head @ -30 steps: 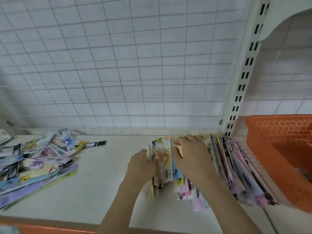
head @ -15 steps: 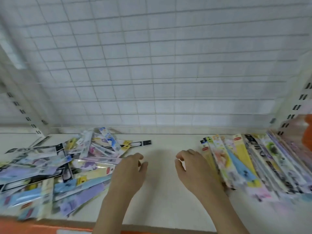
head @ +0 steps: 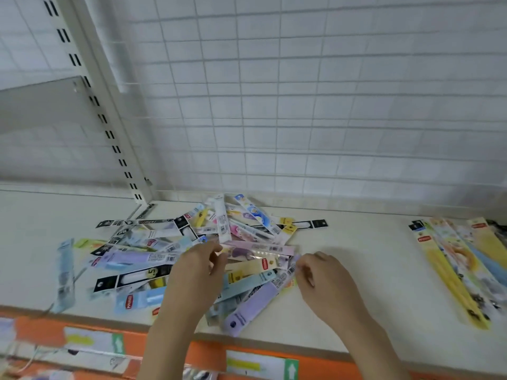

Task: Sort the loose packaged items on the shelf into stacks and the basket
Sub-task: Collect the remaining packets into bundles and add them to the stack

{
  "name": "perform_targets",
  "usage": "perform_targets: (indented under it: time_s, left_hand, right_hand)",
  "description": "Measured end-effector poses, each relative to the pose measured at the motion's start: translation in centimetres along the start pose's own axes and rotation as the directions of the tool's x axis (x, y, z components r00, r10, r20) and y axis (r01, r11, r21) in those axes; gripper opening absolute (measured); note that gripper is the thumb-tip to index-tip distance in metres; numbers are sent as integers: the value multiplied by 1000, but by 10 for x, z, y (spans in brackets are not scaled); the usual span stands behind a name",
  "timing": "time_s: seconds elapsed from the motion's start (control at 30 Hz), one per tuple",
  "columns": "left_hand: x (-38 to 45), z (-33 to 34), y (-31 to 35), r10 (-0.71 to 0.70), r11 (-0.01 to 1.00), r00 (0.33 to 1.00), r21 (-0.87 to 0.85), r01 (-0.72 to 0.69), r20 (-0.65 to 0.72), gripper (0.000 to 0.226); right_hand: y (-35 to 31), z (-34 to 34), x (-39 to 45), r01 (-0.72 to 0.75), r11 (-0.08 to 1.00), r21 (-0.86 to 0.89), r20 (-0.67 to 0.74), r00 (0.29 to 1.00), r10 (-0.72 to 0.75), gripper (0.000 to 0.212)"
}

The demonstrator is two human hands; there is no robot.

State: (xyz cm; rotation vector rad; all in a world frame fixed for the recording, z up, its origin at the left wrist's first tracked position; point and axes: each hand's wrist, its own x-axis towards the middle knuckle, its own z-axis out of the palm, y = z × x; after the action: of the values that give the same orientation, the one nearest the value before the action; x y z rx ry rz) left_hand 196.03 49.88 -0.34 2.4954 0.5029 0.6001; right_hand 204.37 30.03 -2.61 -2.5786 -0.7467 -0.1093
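Observation:
A loose pile of long, narrow packaged items (head: pixel 153 253) lies spread over the white shelf (head: pixel 354 259). My left hand (head: pixel 196 278) rests on the middle of the pile, its fingers curled at the left end of a pink packet (head: pixel 260 249). My right hand (head: pixel 326 283) has its fingertips pinching at the right end of the pile, by a lilac packet (head: pixel 255 305). A sorted stack of packets (head: pixel 455 259) stands in a row at the far right. The basket is out of view.
A white wire grid (head: pixel 301 105) backs the shelf. A slotted upright post (head: pixel 104 116) rises at the left. The shelf's orange front edge (head: pixel 208 352) carries price labels. Bare shelf surface lies between the pile and the stack.
Both hands left the sorted stack on the right and moved left onto the loose pile. The view swung left, so the orange basket dropped out of sight.

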Motion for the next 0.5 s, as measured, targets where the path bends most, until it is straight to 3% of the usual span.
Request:
perform_targets:
  time_s: [0.27,0.5]
  left_hand:
    - [-11,-1,-10,-33,999,999,-4,33,-43,15]
    - [-27,2,-7,-32,999,996,-1,32,-79,16]
  right_hand:
    - [-1,-6,-5,30,999,-39,10,1000,-30,18]
    - [-5,6,-10,264,963,-51,8,964,-264,27]
